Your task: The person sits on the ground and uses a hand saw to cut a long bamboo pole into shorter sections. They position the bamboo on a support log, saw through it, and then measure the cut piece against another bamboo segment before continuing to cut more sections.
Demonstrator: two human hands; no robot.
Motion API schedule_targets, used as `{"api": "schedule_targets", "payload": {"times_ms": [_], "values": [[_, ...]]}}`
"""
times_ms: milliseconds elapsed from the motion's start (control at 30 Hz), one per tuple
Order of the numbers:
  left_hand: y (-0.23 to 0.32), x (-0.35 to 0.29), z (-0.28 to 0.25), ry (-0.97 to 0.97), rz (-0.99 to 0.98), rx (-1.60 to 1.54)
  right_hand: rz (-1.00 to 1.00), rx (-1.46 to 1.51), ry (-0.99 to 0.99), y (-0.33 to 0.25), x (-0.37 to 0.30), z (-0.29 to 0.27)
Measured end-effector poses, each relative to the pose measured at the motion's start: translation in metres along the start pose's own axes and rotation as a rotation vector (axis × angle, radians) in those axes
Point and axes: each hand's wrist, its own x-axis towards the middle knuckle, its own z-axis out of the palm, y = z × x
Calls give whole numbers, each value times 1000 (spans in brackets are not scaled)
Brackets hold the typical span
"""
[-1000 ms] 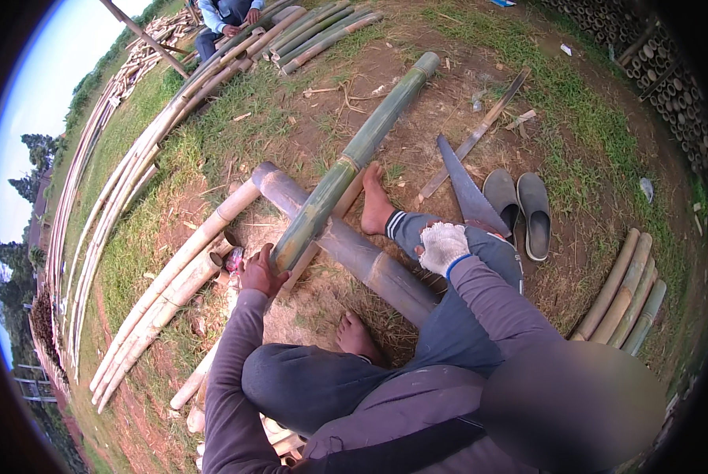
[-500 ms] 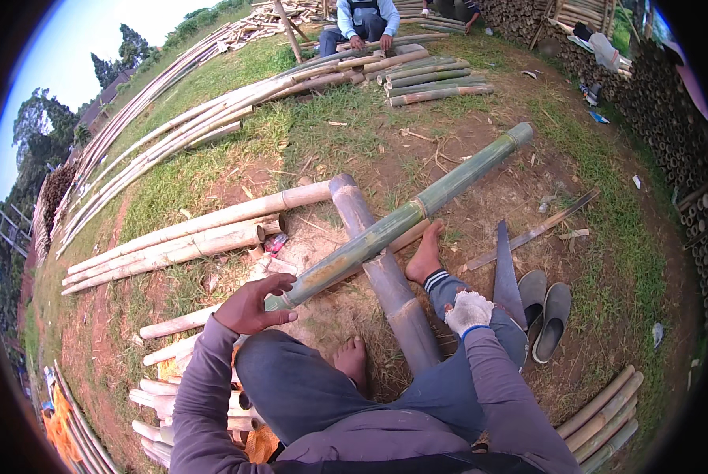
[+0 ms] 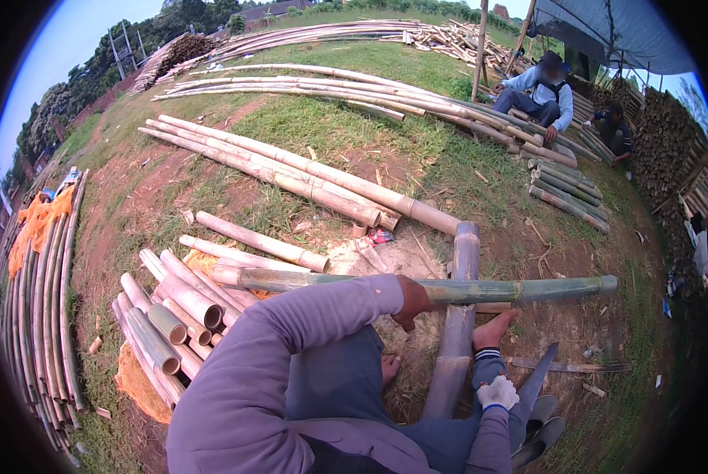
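A long green bamboo pole (image 3: 543, 290) lies crosswise over a thick greyish bamboo log (image 3: 452, 359). My bare left hand (image 3: 411, 302) is closed round the pole from its near side, just left of the log; some fingers are hidden. Lower right, my right hand (image 3: 498, 393), in a whitish work glove, is closed at the base of a handsaw (image 3: 537, 385), whose handle is hidden in the grip. The blade points up and away, apart from the pole. My bare right foot (image 3: 496, 329) rests beside the log, just below the pole.
Cut bamboo pieces (image 3: 164, 324) are heaped at left over orange netting (image 3: 137, 387). Longer poles (image 3: 291, 178) lie ahead. Grey shoes (image 3: 539, 442) sit beside the saw. A co-worker (image 3: 539, 91) sits among poles at the far right; another person (image 3: 613, 130) crouches farther off.
The view has swung left. My left hand, open near the pole's near end before, now grips the pole farther along, and more pole extends to its left. My right hand still holds the saw.
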Motion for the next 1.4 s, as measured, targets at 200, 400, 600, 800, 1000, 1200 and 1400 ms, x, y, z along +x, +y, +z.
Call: {"api": "schedule_targets", "payload": {"times_ms": [200, 400, 600, 800, 1000, 1200, 1400], "values": [[1, 11, -16, 18, -112, -37, -13, -45, -26, 6, 3, -2], [16, 13, -16, 111, -59, -19, -98, -42, 74, -3, -27, -22], [41, 16, -22, 170, -89, 52, -149, -22, 87, -23, -50, -56], [71, -10, -41, 178, -103, 108, -263, 77, 187, 4, 22, -52], [69, -16, -30, 240, -83, 101, -229, 90, 101, 1, 26, -93], [52, -30, -20, 207, -110, 64, -617, -338, -232, -25, -3, -8], [34, -23, -10, 459, -49, -65, -790, -382, -267, -52, 8, 69]]}}
